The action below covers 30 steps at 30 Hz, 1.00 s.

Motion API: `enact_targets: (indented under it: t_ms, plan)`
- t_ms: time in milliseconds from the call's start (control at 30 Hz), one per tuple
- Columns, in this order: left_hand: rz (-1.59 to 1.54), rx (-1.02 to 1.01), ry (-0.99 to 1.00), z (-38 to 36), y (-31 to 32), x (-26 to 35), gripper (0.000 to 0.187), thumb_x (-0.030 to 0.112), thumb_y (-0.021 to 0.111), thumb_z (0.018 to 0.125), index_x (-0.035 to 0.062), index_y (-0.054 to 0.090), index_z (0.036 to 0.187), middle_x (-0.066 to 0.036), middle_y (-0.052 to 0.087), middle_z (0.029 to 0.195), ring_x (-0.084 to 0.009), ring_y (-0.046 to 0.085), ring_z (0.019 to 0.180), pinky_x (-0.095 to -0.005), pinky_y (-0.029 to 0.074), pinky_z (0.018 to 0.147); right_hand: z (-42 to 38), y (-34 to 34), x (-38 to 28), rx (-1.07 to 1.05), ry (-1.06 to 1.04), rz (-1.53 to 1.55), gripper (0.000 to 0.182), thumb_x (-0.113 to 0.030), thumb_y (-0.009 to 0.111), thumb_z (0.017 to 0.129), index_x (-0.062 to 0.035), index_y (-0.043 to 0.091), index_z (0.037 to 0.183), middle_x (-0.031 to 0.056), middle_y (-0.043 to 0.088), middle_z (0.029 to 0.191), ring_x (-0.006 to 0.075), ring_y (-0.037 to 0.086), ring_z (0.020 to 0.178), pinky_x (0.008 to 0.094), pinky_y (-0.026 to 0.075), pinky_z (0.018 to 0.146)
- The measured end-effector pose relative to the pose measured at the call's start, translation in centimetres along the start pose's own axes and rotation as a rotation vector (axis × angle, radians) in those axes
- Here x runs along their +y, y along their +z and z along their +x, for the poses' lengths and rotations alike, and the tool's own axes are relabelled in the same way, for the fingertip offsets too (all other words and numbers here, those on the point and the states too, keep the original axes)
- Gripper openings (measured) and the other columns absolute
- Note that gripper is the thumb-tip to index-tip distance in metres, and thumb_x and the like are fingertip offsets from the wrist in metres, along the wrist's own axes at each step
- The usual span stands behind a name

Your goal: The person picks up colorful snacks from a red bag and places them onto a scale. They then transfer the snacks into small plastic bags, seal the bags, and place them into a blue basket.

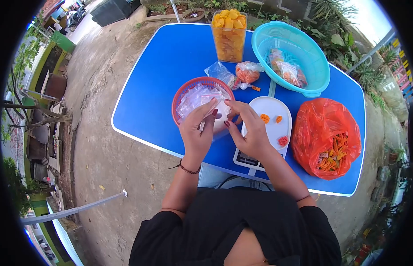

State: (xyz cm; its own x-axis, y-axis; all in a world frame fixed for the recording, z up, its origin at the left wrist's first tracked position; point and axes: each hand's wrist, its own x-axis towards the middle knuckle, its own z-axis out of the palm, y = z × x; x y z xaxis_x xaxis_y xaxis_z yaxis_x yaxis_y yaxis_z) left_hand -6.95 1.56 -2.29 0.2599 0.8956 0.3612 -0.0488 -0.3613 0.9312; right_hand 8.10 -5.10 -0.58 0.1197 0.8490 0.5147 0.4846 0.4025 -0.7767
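The left hand [196, 133] and right hand [248, 133] both pinch a clear plastic bag [221, 116] over the red basket [175, 110], near the blue table's [148, 88] front edge; uneven tugging could split its thin film.

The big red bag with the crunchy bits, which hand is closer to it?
Your right. The right hand is by the white scale, just left of the red bag. The left hand is farther left, by the red basket.

A clear bag [221, 111] is hanging near the centre of the frame, its thin film shining pale, its mouth showing too faintly to read.
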Motion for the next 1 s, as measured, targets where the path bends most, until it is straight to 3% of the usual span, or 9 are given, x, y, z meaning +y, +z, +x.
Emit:
enact_targets:
  t_ms: [33, 133, 233, 333, 433, 600, 800, 900, 1000]
  plan:
    - [-0.018, -0.077, -0.054, -0.4, 0.4, 0.2, 0.034, -0.011, 0.058, 0.096, -0.0009, 0.068, 0.127, -0.012, 0.073, 0.116, -0.0157, 0.072, 0.093, -0.0261, 0.057, 0.085, -0.3, -1.0, -0.1, 0.01, 0.018, -0.017, 0.046, 0.007, 0.063, 0.086, -0.0016, 0.06, 0.132, 0.0167, 0.064, 0.122, 0.0247, 0.068, 0.091, 0.0345, 0.057, 0.076]
    - [-0.07, -0.18, -0.093, -1.6, 2.4, -0.1, 0.029, -0.007, 0.06, 0.097, -0.0022, 0.07, 0.124, -0.012, 0.074, 0.114, -0.0151, 0.071, 0.096, -0.0257, 0.056, 0.084, -1.9, -3.1, -0.1, 0.052, 0.04, -0.105, 0.035, 0.008, 0.065, 0.086, -0.0009, 0.067, 0.12, 0.0145, 0.066, 0.112, 0.0196, 0.069, 0.079, 0.0309, 0.056, 0.07]
    - [-0.096, -0.311, -0.183, -2.4, 4.3, 0.3, 0.022, 0.001, 0.068, 0.094, -0.0012, 0.074, 0.115, -0.012, 0.078, 0.102, -0.0124, 0.072, 0.093, -0.0245, 0.056, 0.081, -3.8, -5.4, 0.2, 0.097, 0.087, -0.121, 0.022, 0.01, 0.065, 0.086, -0.0002, 0.073, 0.103, 0.0121, 0.068, 0.099, 0.0177, 0.069, 0.079, 0.0282, 0.054, 0.066]
    - [-0.094, -0.365, -0.233, -3.4, 6.0, 0.2, 0.02, 0.006, 0.076, 0.09, -0.0011, 0.076, 0.109, -0.01, 0.077, 0.089, -0.0057, 0.068, 0.079, -0.0219, 0.054, 0.071, -6.1, -7.9, 1.0, 0.126, 0.161, -0.192, 0.02, 0.01, 0.066, 0.085, -0.0002, 0.073, 0.101, 0.01, 0.068, 0.093, 0.0167, 0.069, 0.078, 0.0276, 0.054, 0.064]
    - [-0.046, -0.426, -0.325, -4.0, 6.4, 0.0, 0.021, 0.007, 0.08, 0.087, -0.0025, 0.076, 0.105, -0.007, 0.075, 0.081, -0.0032, 0.064, 0.071, -0.0215, 0.052, 0.065, -8.1, -9.7, 1.0, 0.176, 0.242, -0.374, 0.018, 0.007, 0.069, 0.083, -0.0001, 0.073, 0.099, 0.0092, 0.067, 0.087, 0.022, 0.066, 0.078, 0.0313, 0.053, 0.068]
    - [-0.165, -0.474, -0.303, -4.3, 7.2, 0.2, 0.022, 0.004, 0.077, 0.089, -0.0044, 0.074, 0.109, -0.01, 0.077, 0.093, -0.0113, 0.072, 0.085, -0.0237, 0.057, 0.078, -10.1, -10.9, 0.4, 0.099, 0.321, -0.712, 0.025, 0.003, 0.073, 0.08, -0.0027, 0.072, 0.105, 0.0107, 0.062, 0.103, 0.0305, 0.059, 0.096, 0.0402, 0.05, 0.081]
    - [-0.147, -0.558, -0.357, -4.8, 7.6, 0.4, 0.021, 0.002, 0.078, 0.088, -0.0052, 0.073, 0.107, -0.012, 0.077, 0.096, -0.0112, 0.072, 0.087, -0.0232, 0.057, 0.078, -10.6, -11.2, 1.4, 0.086, 0.3, -0.608, 0.023, 0.001, 0.075, 0.079, -0.0029, 0.069, 0.101, 0.0091, 0.062, 0.102, 0.0282, 0.057, 0.095, 0.0383, 0.05, 0.079]
    - [-0.104, -0.553, -0.34, -4.9, 7.4, 0.4, 0.022, 0.0, 0.078, 0.087, -0.0054, 0.072, 0.108, -0.012, 0.077, 0.097, -0.0112, 0.072, 0.088, -0.0228, 0.057, 0.077, -10.7, -10.8, 1.3, 0.148, 0.412, -0.38, 0.021, 0.002, 0.075, 0.08, -0.0034, 0.069, 0.1, 0.0091, 0.065, 0.096, 0.0252, 0.058, 0.084, 0.0347, 0.05, 0.073]
    - [-0.109, -0.525, -0.332, -5.0, 7.4, 0.5, 0.022, -0.001, 0.078, 0.087, -0.0054, 0.072, 0.108, -0.012, 0.077, 0.096, -0.0113, 0.072, 0.087, -0.0229, 0.058, 0.077, -11.3, -10.0, 1.5, 0.337, 0.417, 0.039, 0.022, 0.01, 0.07, 0.083, -0.0011, 0.067, 0.102, 0.011, 0.064, 0.099, 0.0195, 0.065, 0.086, 0.0251, 0.049, 0.079]
